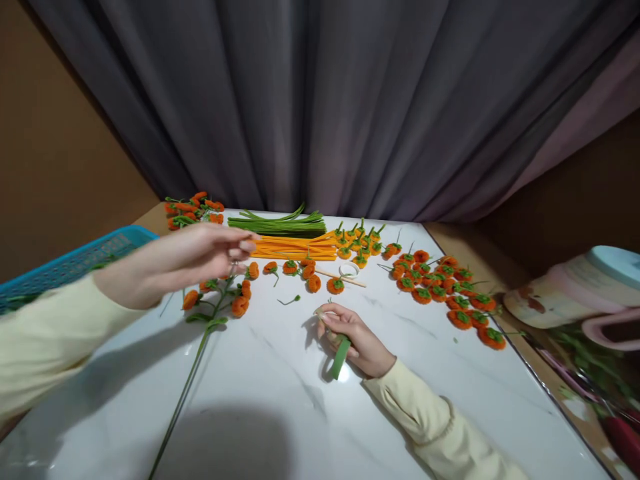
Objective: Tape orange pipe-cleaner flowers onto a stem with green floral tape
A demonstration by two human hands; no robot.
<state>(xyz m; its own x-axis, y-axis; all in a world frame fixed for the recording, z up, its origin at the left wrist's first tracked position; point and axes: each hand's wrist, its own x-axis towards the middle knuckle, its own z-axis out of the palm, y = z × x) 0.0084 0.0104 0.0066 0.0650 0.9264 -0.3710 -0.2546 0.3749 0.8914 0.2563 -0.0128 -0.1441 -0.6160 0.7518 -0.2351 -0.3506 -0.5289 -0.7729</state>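
Tape [341,359], green, pinched in right hand [357,337]; left hand [200,257] half-curled, contact unclear.

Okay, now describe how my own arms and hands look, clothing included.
The left sleeve and right sleeve are long, pale yellow and plain, with soft creases, and end near the wrists. The left grip and right grip wear no gloves. Any nail polish is too small to tell.

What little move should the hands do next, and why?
Maybe lower the left hand to pinch the green stem. It lies on the table near that hand, with orange flowers around its upper end, while the right hand holds a green strip.
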